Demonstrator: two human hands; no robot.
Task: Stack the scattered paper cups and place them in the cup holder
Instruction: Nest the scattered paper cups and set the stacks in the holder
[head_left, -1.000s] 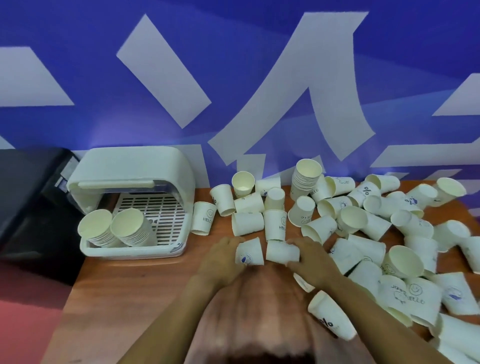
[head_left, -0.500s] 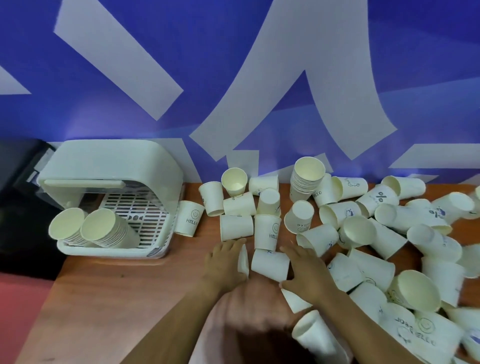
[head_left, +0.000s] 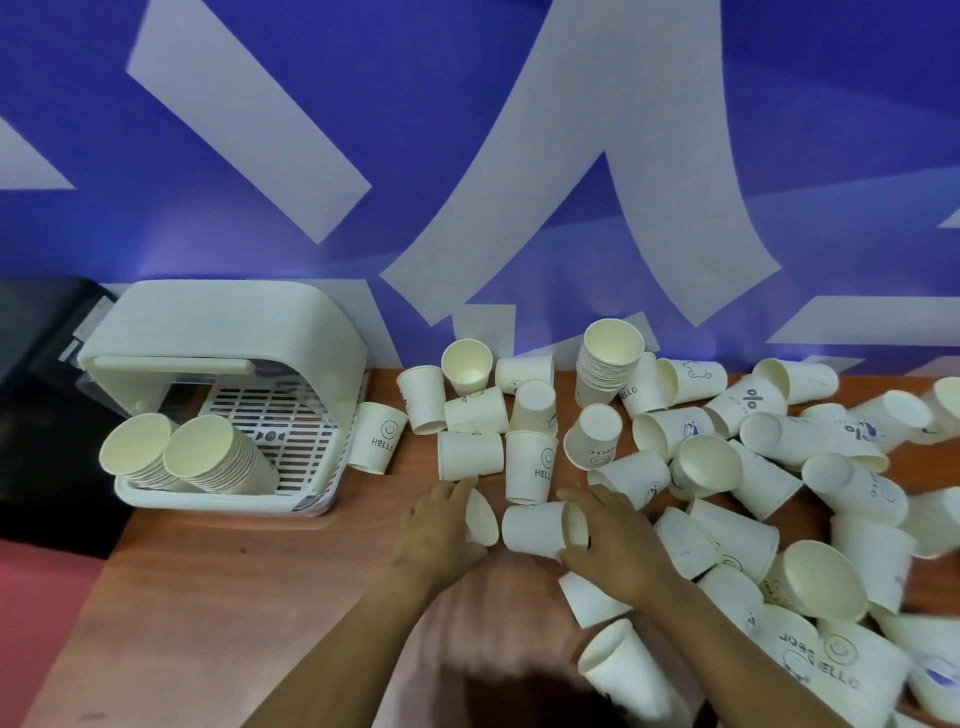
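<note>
Your left hand (head_left: 441, 525) grasps one cup (head_left: 480, 514) at centre frame, its mouth facing right. Your right hand (head_left: 610, 535) grasps a second cup (head_left: 535, 527) lying just beside it. Loose cups (head_left: 727, 467) spread across the table (head_left: 208, 623) to the right. The holder (head_left: 228, 332), upper left, contains two stacks (head_left: 208, 457).

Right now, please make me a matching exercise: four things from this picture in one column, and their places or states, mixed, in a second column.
Things:
1. left hand
2. right hand
3. tall stack of cups
4. two cup stacks

States:
A. stands upright by the wall
B. lie inside the cup holder
C. holds a cup by its open end
D. holds a cup lying on its side

Pairs: 1-C, 2-D, 3-A, 4-B
</note>
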